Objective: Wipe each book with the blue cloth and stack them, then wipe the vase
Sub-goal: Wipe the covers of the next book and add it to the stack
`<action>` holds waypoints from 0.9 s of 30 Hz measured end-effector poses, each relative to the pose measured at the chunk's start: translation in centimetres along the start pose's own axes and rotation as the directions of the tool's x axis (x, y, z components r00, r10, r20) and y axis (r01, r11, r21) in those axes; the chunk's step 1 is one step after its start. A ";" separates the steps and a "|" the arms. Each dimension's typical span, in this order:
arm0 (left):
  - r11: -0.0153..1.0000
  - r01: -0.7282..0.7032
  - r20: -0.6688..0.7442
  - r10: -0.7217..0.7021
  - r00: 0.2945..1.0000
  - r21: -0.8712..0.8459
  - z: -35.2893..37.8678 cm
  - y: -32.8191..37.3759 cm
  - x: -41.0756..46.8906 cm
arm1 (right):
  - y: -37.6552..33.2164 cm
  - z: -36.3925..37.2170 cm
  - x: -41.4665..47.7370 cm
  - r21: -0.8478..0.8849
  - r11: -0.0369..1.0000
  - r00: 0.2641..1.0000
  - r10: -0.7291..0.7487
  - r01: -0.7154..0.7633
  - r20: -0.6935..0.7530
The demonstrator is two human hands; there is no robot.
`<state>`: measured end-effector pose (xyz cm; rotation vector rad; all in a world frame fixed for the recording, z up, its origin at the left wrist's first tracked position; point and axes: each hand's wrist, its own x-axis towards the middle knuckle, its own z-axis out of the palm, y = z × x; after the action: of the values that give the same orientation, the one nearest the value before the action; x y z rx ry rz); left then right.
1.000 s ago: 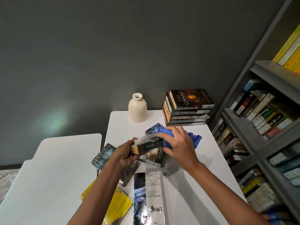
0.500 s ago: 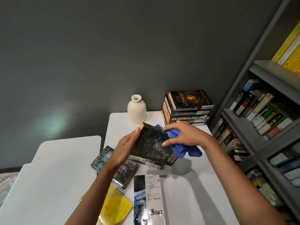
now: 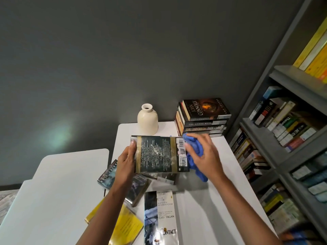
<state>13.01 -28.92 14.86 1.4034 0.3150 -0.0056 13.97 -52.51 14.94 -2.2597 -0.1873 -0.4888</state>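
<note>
My left hand (image 3: pixel 126 162) grips the left edge of a dark paperback (image 3: pixel 159 154), held above the table with its back cover and barcode facing me. My right hand (image 3: pixel 206 153) clutches the blue cloth (image 3: pixel 194 152) at the book's right edge. A cream vase (image 3: pixel 147 119) stands upright at the table's far edge. To its right sits a stack of several books (image 3: pixel 203 119). Loose books lie under my arms: a "Contact" paperback (image 3: pixel 161 218), a yellow book (image 3: pixel 123 225) and a dark-covered one (image 3: pixel 109 171).
The white table (image 3: pixel 221 200) carries everything; a second white table (image 3: pixel 58 191) stands to the left with a narrow gap between. A grey bookshelf (image 3: pixel 283 138) packed with books rises close on the right. A dark grey wall is behind.
The held book has turned from edge-on to back cover facing me and risen. My right hand with the cloth has slid to the book's right edge.
</note>
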 end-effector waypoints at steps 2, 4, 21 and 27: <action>1.000 0.016 -0.010 -0.016 1.000 -0.010 0.5 -0.1 -0.1 | -0.7 1.8 -1.3 -0.170 0.985 0.999 -0.014 0.008 -0.031; 1.000 0.012 -0.028 -0.012 1.000 0.000 1.1 -0.2 -0.4 | -1.6 2.8 -1.7 -0.251 0.968 0.995 -0.045 0.022 -0.086; 0.991 -0.024 -0.083 0.013 0.996 -0.132 2.6 0.3 -1.3 | -5.3 4.3 -3.8 -0.298 0.922 0.968 -0.245 0.249 0.051; 0.987 0.012 -0.022 -0.016 1.000 -0.162 2.5 0.2 -2.8 | -2.8 2.7 -0.8 -0.353 0.935 0.995 -0.014 -0.022 -0.100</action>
<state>10.91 -31.79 16.04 1.2409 0.3370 0.0240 13.23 -48.62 14.91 -2.5773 -0.0440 -0.6781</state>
